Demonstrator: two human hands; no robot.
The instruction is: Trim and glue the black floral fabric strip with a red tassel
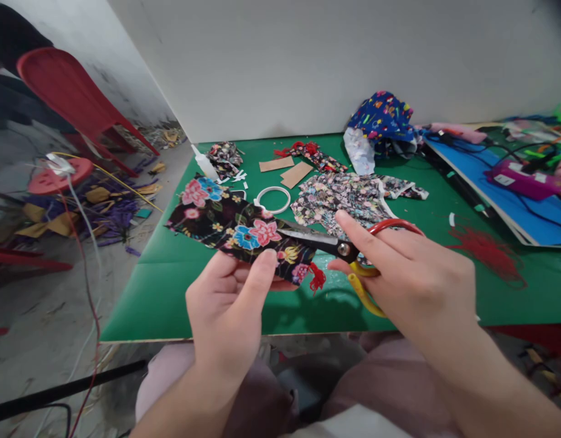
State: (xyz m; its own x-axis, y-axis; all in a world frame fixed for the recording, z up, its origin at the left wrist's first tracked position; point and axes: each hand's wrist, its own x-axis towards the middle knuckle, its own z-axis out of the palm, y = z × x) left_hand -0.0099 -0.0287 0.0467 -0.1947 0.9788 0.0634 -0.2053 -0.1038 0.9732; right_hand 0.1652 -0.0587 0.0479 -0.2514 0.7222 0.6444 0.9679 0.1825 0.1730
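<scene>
My left hand [234, 304] pinches a strip of black floral fabric [216, 222] between thumb and fingers, above the green table. A small red thread tassel [316, 278] hangs at the fabric's right end. In my right hand [412, 280] is a pair of scissors [344, 248] with one red and one yellow handle. My index finger stretches along the scissors' pivot. The blades point left and lie against the upper edge of the fabric; whether they are cutting into it I cannot tell.
On the green table [161, 298] lie floral cloth pieces [339, 194], brown cards [296, 174], a white ring [287, 198] and a glue bottle [204, 163]. Red threads [487, 252], a blue board [526, 213] and a purple device [521, 180] are at right. A red chair [75, 91] stands left.
</scene>
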